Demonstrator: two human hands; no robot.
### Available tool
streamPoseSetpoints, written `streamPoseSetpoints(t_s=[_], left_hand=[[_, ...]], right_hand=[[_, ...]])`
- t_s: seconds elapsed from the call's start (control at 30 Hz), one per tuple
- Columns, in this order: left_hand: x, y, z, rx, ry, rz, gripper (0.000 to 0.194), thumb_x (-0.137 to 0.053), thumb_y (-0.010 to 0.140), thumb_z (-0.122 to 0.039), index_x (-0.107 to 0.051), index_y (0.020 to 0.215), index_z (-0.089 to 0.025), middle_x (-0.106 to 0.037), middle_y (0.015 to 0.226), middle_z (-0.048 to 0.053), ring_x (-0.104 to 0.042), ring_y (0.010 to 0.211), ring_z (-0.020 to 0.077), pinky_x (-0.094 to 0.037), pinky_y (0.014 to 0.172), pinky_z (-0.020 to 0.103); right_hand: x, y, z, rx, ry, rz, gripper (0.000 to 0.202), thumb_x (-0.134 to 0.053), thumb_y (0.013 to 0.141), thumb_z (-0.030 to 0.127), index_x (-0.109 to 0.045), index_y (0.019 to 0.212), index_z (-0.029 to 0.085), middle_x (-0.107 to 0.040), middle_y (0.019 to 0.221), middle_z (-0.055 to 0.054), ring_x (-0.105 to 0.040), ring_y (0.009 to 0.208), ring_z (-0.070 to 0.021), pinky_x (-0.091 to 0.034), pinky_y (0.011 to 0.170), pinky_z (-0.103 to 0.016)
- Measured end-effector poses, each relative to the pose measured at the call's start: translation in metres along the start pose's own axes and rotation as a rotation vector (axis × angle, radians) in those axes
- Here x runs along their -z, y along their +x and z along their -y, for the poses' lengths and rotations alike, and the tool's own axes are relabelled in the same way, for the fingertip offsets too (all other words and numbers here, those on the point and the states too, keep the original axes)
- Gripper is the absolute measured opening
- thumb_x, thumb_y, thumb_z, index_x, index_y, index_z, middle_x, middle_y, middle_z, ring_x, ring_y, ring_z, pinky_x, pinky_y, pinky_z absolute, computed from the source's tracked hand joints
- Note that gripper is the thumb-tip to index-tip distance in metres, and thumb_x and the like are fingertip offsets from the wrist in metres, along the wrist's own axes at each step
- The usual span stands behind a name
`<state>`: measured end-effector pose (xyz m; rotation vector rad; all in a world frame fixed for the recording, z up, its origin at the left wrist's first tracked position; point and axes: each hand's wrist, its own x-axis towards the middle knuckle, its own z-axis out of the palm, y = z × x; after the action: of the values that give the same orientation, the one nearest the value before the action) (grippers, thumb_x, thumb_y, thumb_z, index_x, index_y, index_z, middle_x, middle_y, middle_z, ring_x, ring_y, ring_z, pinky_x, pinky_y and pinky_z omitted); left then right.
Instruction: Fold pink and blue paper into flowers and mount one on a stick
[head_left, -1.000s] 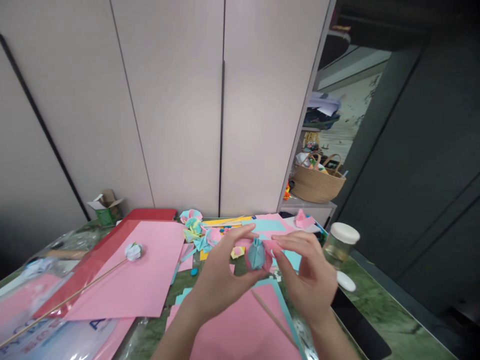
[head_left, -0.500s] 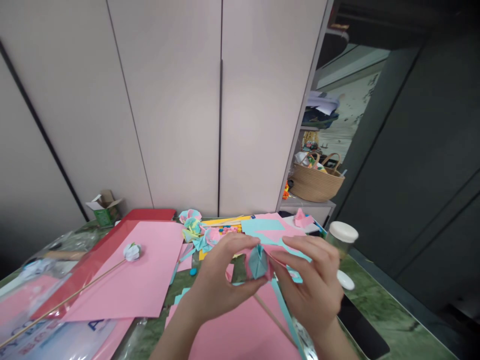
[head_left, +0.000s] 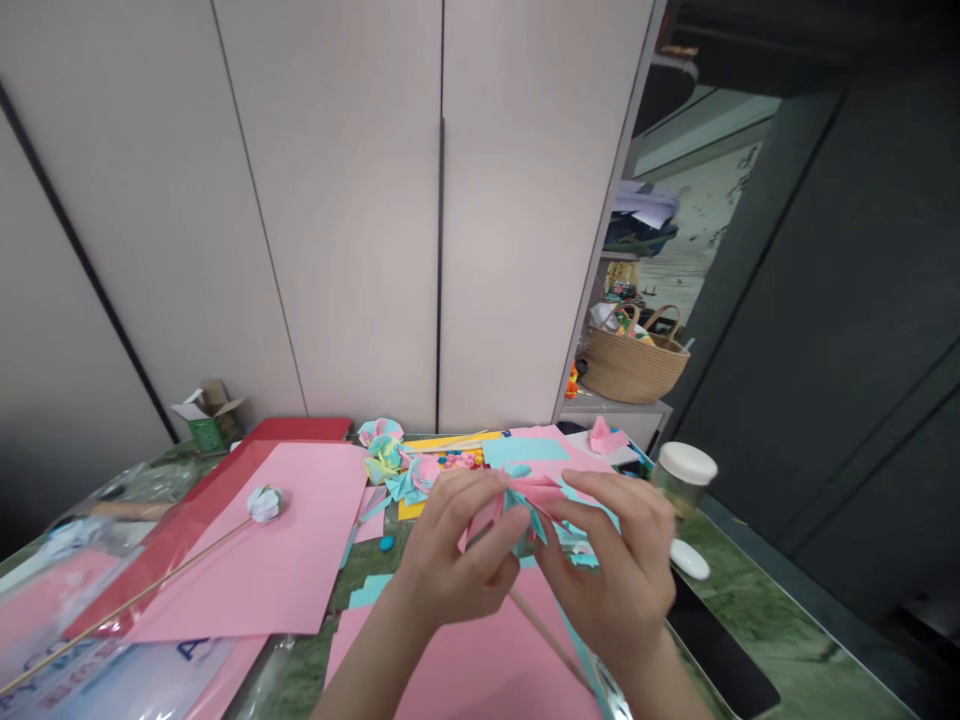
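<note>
Between my two hands is a folded paper flower (head_left: 534, 492) in pink and light blue, held above the pink paper sheets (head_left: 480, 655). My left hand (head_left: 461, 550) grips its left side, fingers closed around the folds. With thumb and fingertips my right hand (head_left: 619, 560) pinches the right side of the flower. Part of the flower is hidden behind the fingers. Below the hands a thin wooden stick (head_left: 551, 640) lies slanting across the pink sheets. Finished-looking paper flowers (head_left: 386, 455) in pink, blue and yellow sit in a cluster behind my left hand.
At left, a white paper flower (head_left: 265, 503) on a long stick rests on pink paper (head_left: 315, 560) and a red folder (head_left: 187, 545). A white-capped jar (head_left: 686, 470), a white lid (head_left: 690, 559) and a black phone (head_left: 724, 650) stand or lie at right. A small open box (head_left: 212, 415) is at back left.
The flower has been turned in my hands, so its blue pointed face no longer faces me and pink and blue petals show on top. My left thumb has moved up onto it.
</note>
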<state>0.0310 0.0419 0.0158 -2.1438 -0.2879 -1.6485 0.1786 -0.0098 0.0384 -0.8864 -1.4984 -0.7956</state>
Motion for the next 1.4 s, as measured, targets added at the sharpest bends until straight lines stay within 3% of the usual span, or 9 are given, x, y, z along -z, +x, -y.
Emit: streamPoseSetpoints(t_s=[0.13,0.23,0.43,0.67,0.8,1.0,1.23,1.4], left_hand=[[-0.003,-0.009,0.003,-0.001,0.008,-0.105,0.05,-0.061,0.063,-0.006,-0.051,0.112,-0.016,-0.052,0.112,0.014,-0.056,0.1,0.0242,-0.053,0.081,0.039],[-0.006,-0.014,0.004,0.122,-0.123,-0.148,0.061,-0.062,0.066,-0.007,-0.044,0.123,-0.017,-0.055,0.107,0.013,-0.057,0.097,0.0231,-0.052,0.08,0.039],[-0.006,-0.011,0.0,0.548,-0.507,0.043,0.056,-0.06,0.068,-0.004,-0.046,0.118,-0.026,-0.06,0.103,0.006,-0.057,0.099,0.0203,-0.047,0.089,0.037],[-0.001,0.0,-0.008,0.829,-0.742,0.0,0.04,-0.06,0.078,-0.007,-0.049,0.109,-0.028,-0.058,0.1,0.002,-0.057,0.093,0.0137,-0.048,0.083,0.027],[0.002,0.005,-0.01,0.956,-0.795,0.062,0.041,-0.061,0.073,-0.003,-0.05,0.104,-0.027,-0.058,0.099,0.001,-0.058,0.084,0.0119,-0.048,0.075,0.024],[0.004,0.004,-0.008,0.896,-0.674,0.199,0.043,-0.061,0.066,0.0,-0.054,0.1,-0.026,-0.059,0.1,0.001,-0.055,0.097,0.0164,-0.046,0.084,0.028],[0.004,0.003,-0.007,0.847,-0.538,0.206,0.049,-0.057,0.062,0.001,-0.053,0.104,-0.024,-0.06,0.101,0.003,-0.056,0.099,0.0198,-0.046,0.086,0.033],[0.006,0.004,-0.01,0.883,-0.527,0.148,0.056,-0.053,0.055,0.005,-0.054,0.102,-0.025,-0.061,0.098,0.001,-0.057,0.099,0.02,-0.045,0.089,0.033]], right_hand=[[0.0,0.0,0.002,-0.022,0.05,0.04,0.004,-0.062,0.08,0.017,-0.062,0.08,0.021,-0.062,0.09,-0.004,-0.056,0.086,-0.0173,-0.043,0.08,-0.037],[-0.002,0.0,0.003,-0.021,0.07,0.05,0.006,-0.063,0.079,0.014,-0.062,0.08,0.02,-0.063,0.09,-0.004,-0.056,0.087,-0.0176,-0.043,0.08,-0.037],[-0.002,-0.001,0.003,-0.05,0.06,0.059,0.011,-0.066,0.075,0.011,-0.062,0.078,0.021,-0.064,0.091,-0.004,-0.056,0.087,-0.0178,-0.043,0.079,-0.038],[0.001,0.002,-0.001,-0.066,0.044,0.093,0.011,-0.065,0.074,0.011,-0.059,0.073,0.019,-0.06,0.096,-0.007,-0.053,0.091,-0.021,-0.041,0.079,-0.039],[0.003,0.003,-0.003,-0.098,0.084,0.144,0.009,-0.062,0.076,0.012,-0.058,0.073,0.02,-0.058,0.099,-0.007,-0.052,0.093,-0.0207,-0.04,0.081,-0.039],[0.005,0.004,-0.007,-0.163,0.066,0.247,0.005,-0.061,0.078,0.017,-0.061,0.076,0.022,-0.059,0.104,-0.006,-0.05,0.098,-0.0225,-0.038,0.085,-0.042],[0.001,0.001,-0.005,-0.111,0.025,0.184,0.008,-0.064,0.077,0.015,-0.063,0.073,0.022,-0.063,0.101,-0.004,-0.051,0.095,-0.021,-0.04,0.084,-0.04],[0.0,-0.003,0.001,-0.036,-0.036,0.12,0.008,-0.068,0.075,0.016,-0.065,0.076,0.023,-0.066,0.096,-0.003,-0.053,0.095,-0.0201,-0.04,0.084,-0.038]])
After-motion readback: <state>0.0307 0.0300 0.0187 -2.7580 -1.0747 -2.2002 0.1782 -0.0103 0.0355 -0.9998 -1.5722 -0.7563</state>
